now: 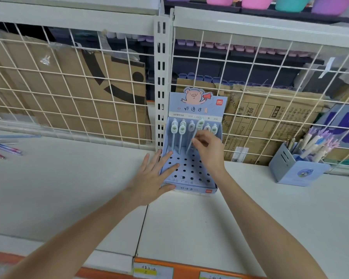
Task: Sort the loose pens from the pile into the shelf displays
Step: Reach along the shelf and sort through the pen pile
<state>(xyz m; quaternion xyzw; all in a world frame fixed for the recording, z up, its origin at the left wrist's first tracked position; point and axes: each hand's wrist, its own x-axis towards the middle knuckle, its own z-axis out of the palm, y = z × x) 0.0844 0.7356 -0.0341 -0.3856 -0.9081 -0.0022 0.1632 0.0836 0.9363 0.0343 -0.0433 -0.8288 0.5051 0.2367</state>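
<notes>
Item 1: blue cardboard pen display (pixel 191 170) with a pig-printed header card, standing on the white shelf (pixel 210 228) against the wire mesh backing (pixel 270 63); its sloped face is punched with rows of round holes, most of them unfilled; the back row carries 5 upright pens (pixel 182 135) with white oval toppers.

Item 2: right hand (pixel 208 152), over the upper right part of the display; fingers (pixel 198 142) pinching a 6th pen (pixel 196 131) of the same kind, tilted, topper up near the header card, lower end down among the holes of the display; whether the tip is seated in a hole cannot be told.

Item 3: left hand (pixel 155 176), fingers straight and spread, grasping nothing, lying flat on the left edge and lower face of the display.

Item 4: pile of loose pens (pixel 2 147), red, pink and blue, lying flat on the shelf at far left, well apart from the display.

Item 5: second blue display box (pixel 298 170) at right on the shelf, holding a bunch of pens with purple and white tops.

Item 6: cardboard cartons (pixel 85 93) behind the mesh; orange price rail (pixel 189 268) along the front shelf edge.
</notes>
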